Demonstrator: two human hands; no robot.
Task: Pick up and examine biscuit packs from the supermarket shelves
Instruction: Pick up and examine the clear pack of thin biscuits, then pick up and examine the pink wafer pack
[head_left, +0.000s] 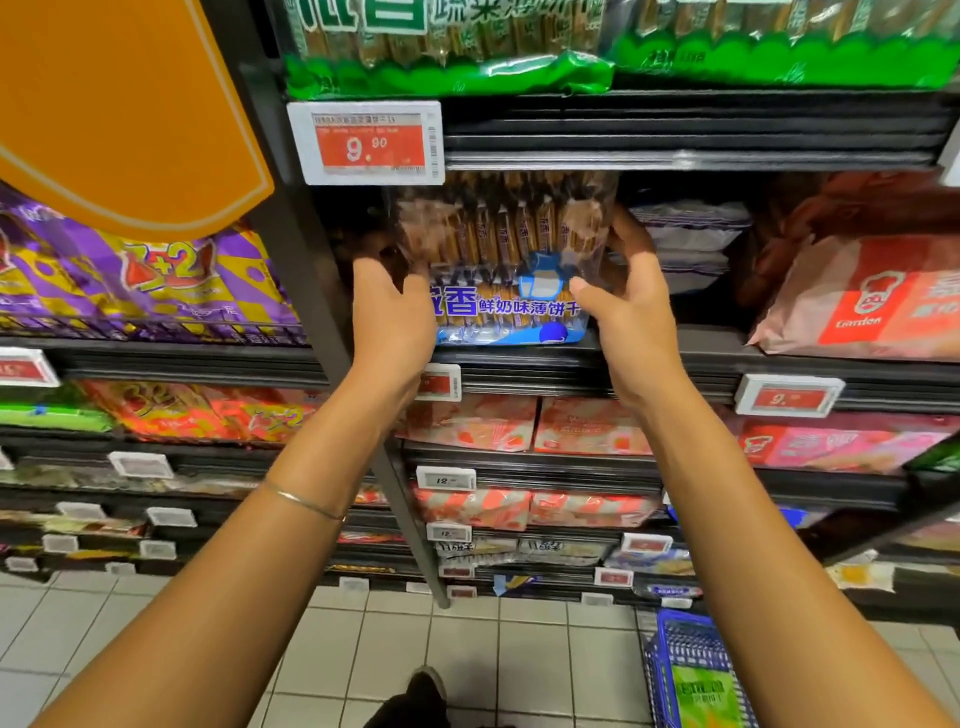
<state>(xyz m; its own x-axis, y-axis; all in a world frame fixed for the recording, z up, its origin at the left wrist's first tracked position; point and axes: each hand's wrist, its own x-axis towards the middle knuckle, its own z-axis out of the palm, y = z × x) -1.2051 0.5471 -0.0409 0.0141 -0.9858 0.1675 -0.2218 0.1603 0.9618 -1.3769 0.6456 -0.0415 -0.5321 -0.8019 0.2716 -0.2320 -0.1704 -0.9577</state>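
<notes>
My left hand (395, 312) and right hand (626, 312) clasp the sides of the biscuit pack (506, 291); long axis vertical, label facing me.

Your biscuit pack (506, 270): clear plastic film, glossy, crinkled, catching glare. The shelf (675, 135) fronts: dark, matt, ribbed. The price tag (366, 143): white hard plastic frame. The bangle (304, 501) on your left wrist: thin shiny metal. The floor (395, 639) below you: smooth pale tile. The basket (670, 649), near right: blue plastic mesh.

we see bright, even store light from above; shelf recesses (691, 249) at centre fall dark, packs toward nine and three o'clock blur, edges bend wide-angle.
</notes>
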